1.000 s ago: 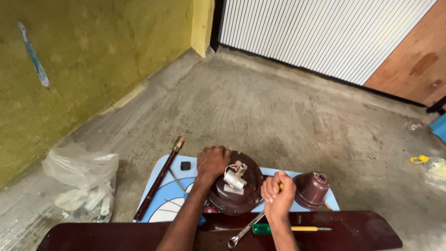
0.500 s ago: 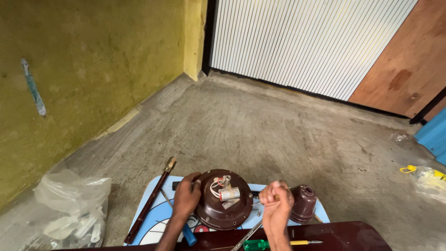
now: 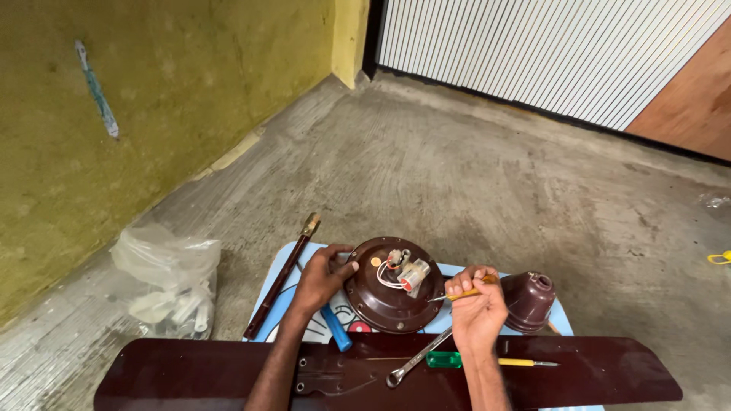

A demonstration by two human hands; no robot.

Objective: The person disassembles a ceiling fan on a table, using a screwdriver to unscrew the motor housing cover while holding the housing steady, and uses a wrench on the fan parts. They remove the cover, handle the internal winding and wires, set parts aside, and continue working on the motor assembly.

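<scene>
Motor housing (image 3: 392, 285) already open, wires exposed; left hand (image 3: 324, 278) gripping its rim, right hand (image 3: 476, 308) clenched around screwdriver (image 3: 464, 294); fan blade (image 3: 381, 373) detached nearby.

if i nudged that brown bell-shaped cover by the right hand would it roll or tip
The brown bell-shaped cover sits wide end down on the blue mat, so it would probably slide, not roll. Its glossy surface may be slippery. If knocked onto its side, the round shape would likely roll in a curve.

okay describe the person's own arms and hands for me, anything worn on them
Both forearms enter from the bottom edge, bare as far as they show: no sleeves, gloves, watch or bracelet. The left hand and right hand look bare too; rings are too small to rule out.
</scene>
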